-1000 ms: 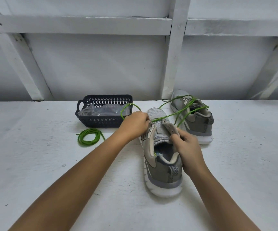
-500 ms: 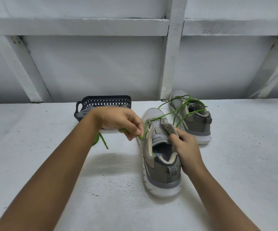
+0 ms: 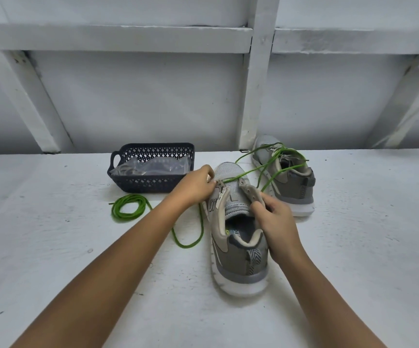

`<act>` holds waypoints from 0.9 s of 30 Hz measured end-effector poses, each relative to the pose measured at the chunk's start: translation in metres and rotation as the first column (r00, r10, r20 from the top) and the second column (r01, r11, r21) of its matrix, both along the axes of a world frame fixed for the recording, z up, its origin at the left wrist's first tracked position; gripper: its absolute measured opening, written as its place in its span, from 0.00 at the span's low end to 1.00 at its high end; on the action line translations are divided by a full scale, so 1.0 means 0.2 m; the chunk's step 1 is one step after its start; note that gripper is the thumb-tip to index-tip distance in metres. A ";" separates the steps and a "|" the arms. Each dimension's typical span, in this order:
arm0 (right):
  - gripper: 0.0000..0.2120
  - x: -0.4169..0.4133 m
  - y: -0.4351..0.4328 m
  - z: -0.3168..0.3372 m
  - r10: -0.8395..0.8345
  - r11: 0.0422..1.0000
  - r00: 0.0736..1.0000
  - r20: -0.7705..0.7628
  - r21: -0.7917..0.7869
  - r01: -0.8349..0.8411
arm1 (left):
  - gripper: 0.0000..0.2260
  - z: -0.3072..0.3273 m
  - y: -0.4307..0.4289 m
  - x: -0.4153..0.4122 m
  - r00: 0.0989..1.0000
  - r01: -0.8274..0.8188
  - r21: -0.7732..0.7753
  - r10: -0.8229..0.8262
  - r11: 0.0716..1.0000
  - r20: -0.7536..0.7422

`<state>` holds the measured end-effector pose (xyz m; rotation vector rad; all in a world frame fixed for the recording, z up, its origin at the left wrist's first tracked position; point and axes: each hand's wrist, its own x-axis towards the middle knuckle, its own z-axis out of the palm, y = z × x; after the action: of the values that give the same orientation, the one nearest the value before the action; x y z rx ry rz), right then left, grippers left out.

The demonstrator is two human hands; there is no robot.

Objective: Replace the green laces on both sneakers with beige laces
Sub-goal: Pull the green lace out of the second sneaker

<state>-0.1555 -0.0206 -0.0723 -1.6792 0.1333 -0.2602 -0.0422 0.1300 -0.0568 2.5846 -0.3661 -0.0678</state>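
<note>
Left hand pinches the round green cord lace at an eyelet of the grey mesh sneaker; right hand, fingers curled, grips its perforated flap.

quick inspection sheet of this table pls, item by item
surface: white table, scuffed
job's things: near sneaker almost unlaced, one green lace leaving its front eyelets; far sneaker with loose green laces; coiled green lace on table
clutter: dark basket holding a clear plastic bag
grippers: left hand pinches the green lace at the eyelets; right hand grips the near sneaker
cables: nothing seen
surroundings: white framed wall
</note>
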 end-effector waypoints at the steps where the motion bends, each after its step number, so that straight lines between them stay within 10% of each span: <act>1: 0.13 0.00 0.00 0.00 -0.002 1.000 1.000 -0.002 -0.003 0.002 | 0.08 0.00 0.00 0.00 0.999 0.007 0.008 -0.008 1.000 0.043; 4: 0.14 0.01 0.00 -0.01 -0.011 1.000 1.000 -0.001 -0.012 0.011 | 0.06 0.00 0.00 0.00 0.987 0.043 0.045 -0.049 0.998 0.152; 7: 0.13 0.00 -0.01 -0.01 -0.013 1.000 1.000 0.014 -0.018 0.013 | 0.09 0.08 0.04 -0.04 0.987 0.118 -0.334 -0.147 0.935 -0.063; 10: 0.12 0.00 -0.01 -0.01 -0.017 1.000 0.999 0.046 -0.021 0.018 | 0.07 0.20 0.18 -0.09 0.775 0.281 -0.625 -0.557 0.728 -0.300; 14: 0.16 0.00 0.00 0.00 -0.011 0.999 0.998 0.063 -0.039 0.014 | 0.07 0.26 0.29 -0.11 0.546 0.446 -0.600 -0.733 0.665 -0.406; 20: 0.22 -0.01 0.00 0.01 -0.001 0.999 0.997 0.076 -0.033 0.004 | 0.11 0.20 0.15 -0.03 0.943 0.143 -0.180 -0.189 0.973 -0.273; 27: 0.17 -0.01 0.00 0.02 -0.005 0.999 0.998 0.067 -0.037 0.007 | 0.15 0.06 -0.02 0.03 0.991 0.065 0.067 -0.057 0.996 -0.118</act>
<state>-0.1568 -0.0197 -0.0688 -1.7055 0.0841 -0.3247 -0.0365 0.1262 -0.0458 2.6244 -0.4064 -0.2559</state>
